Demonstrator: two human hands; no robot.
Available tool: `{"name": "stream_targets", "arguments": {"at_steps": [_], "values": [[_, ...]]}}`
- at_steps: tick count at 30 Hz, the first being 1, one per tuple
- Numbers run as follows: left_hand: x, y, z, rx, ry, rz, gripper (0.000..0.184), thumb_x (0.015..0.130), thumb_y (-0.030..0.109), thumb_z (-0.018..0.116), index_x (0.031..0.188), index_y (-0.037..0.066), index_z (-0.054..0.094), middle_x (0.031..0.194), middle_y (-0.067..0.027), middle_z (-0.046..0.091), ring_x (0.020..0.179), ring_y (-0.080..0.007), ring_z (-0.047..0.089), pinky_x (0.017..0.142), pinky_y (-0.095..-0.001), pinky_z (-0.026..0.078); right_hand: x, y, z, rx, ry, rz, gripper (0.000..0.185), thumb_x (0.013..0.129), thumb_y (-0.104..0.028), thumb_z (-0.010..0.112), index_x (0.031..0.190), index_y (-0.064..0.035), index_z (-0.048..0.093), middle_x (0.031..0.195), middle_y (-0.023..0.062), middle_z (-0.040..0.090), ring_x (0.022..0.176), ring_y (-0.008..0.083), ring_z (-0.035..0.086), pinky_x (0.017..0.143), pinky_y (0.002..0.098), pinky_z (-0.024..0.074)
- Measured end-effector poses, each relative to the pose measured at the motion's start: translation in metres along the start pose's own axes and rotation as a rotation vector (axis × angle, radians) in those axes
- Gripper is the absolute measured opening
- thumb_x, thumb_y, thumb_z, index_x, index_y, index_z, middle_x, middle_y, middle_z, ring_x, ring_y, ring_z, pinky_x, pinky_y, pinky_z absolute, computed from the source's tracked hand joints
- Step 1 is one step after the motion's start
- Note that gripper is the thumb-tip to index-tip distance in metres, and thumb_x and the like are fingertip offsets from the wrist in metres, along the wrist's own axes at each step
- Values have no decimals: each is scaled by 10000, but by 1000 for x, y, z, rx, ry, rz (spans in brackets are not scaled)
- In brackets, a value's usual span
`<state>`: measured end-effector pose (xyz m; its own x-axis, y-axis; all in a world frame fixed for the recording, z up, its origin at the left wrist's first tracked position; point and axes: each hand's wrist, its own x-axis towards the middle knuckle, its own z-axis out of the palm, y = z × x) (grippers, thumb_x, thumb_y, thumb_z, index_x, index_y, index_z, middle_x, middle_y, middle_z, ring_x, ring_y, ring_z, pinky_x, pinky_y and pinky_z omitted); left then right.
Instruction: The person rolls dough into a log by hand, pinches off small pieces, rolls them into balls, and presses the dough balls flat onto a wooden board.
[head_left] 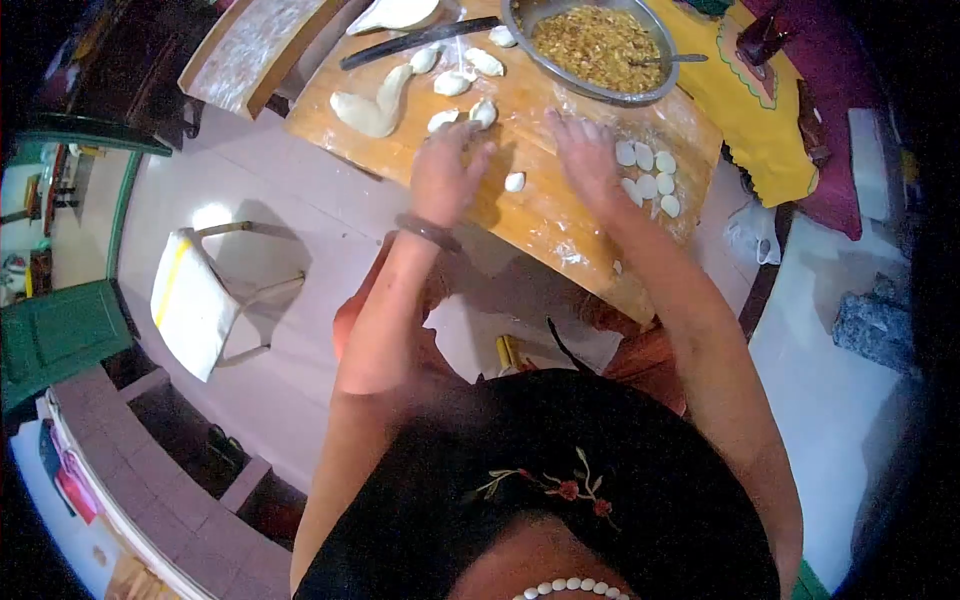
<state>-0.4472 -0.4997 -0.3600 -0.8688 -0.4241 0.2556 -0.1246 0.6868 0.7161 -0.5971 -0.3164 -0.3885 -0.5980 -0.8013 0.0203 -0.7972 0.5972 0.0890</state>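
Observation:
My left hand (450,172) is over the floured wooden board (555,235), thumb apart, fingertips at a small dough lump (442,121); whether they touch it I cannot tell. Just beyond them lies another dough lump (483,112). My right hand (585,155) has its fingers stretched out low over the board, left of several small round dough discs (647,186). Between and below the hands sits a single small dough piece (515,182). Several more lumps (453,83) are farther back, near a long curved strip of dough (372,116) and a dark rod (420,43).
A metal bowl (668,92) of chopped filling (597,48) with a spoon (690,59) stands at the board's back right. A yellow cloth (745,130) is to the right. At left are a floured wooden tray (250,50) and a chair with a white cover (190,305).

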Motion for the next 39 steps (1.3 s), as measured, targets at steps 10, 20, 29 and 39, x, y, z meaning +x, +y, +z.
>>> {"name": "stream_targets", "arguments": {"at_steps": [10, 20, 29, 39], "values": [[16, -7, -22, -51, 215, -68, 296, 884, 149, 690, 1138, 1, 664, 1019, -147, 685, 903, -232, 693, 773, -348, 534, 27, -107, 1, 281, 325, 254, 796, 912, -340, 566, 1527, -16, 178, 1555, 209, 269, 1416, 408, 266, 1146, 588, 168], [14, -9, -8, 21, 224, 39, 350, 899, 148, 677, 1218, 13, 621, 1073, -141, 667, 941, -244, 668, 793, -353, 527, 15, -84, 6, 246, 154, 185, 794, 909, -415, 569, 1532, -66, 223, 1568, 214, 235, 1447, 409, 208, 1135, 645, 97], [3, 24, 1, -45, 95, 133, 302, 892, 158, 659, 1148, 0, 636, 1031, -190, 659, 924, -377, 636, 800, -434, 503, 13, -60, -2, 158, 265, -14, 562, 876, -200, 585, 1405, -79, 440, 1308, 129, 542, 1229, 309, 492, 1030, 516, 350], [-4, 40, 79, -17, -167, 289, 534, 854, 284, 691, 1310, 51, 544, 1315, -219, 535, 1199, -395, 510, 1003, -472, 409, -97, 93, 34, 247, 288, 695, 587, 936, -241, 517, 1484, -83, 379, 1552, 232, 277, 1448, 366, 256, 1163, 536, 203]]}}
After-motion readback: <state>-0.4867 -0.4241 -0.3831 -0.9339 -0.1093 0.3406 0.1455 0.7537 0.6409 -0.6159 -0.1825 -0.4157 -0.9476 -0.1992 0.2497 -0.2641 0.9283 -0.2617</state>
